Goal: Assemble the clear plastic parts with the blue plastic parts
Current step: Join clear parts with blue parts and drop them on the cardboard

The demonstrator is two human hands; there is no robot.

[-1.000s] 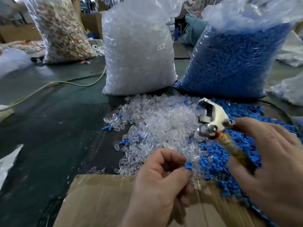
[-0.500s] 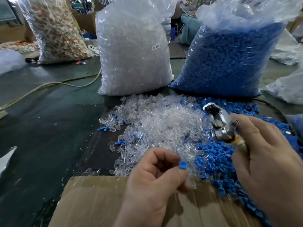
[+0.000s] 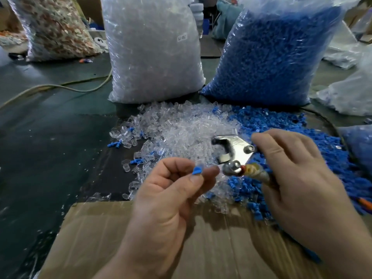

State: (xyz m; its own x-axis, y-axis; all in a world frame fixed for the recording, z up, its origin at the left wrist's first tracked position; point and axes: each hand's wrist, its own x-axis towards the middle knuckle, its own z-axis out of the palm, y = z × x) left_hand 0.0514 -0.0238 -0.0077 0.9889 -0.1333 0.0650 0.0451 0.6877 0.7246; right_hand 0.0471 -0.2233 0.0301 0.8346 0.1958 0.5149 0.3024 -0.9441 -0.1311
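My left hand [image 3: 171, 196] pinches a small blue plastic part [image 3: 197, 170] between thumb and fingertips, above the near edge of the piles. My right hand [image 3: 300, 184] grips a metal crimping tool [image 3: 234, 153] by its yellowish handle, its silver head pointing left, close to the blue part. Beneath them a pile of clear plastic parts [image 3: 181, 129] spreads on the dark table. A pile of loose blue parts [image 3: 281, 125] lies to its right. Whether a clear piece is in my left fingers, I cannot tell.
A flattened cardboard sheet [image 3: 141, 238] covers the near table edge. Behind the piles stand a bag of clear parts [image 3: 153, 47] and a bag of blue parts [image 3: 271, 53]. A bag of mixed orange-white parts [image 3: 54, 27] stands far left; a pale cable [image 3: 60, 86] crosses the table.
The right hand has swung the tool's head down and to the left, toward the blue part. My left hand has kept its pinch and risen slightly.
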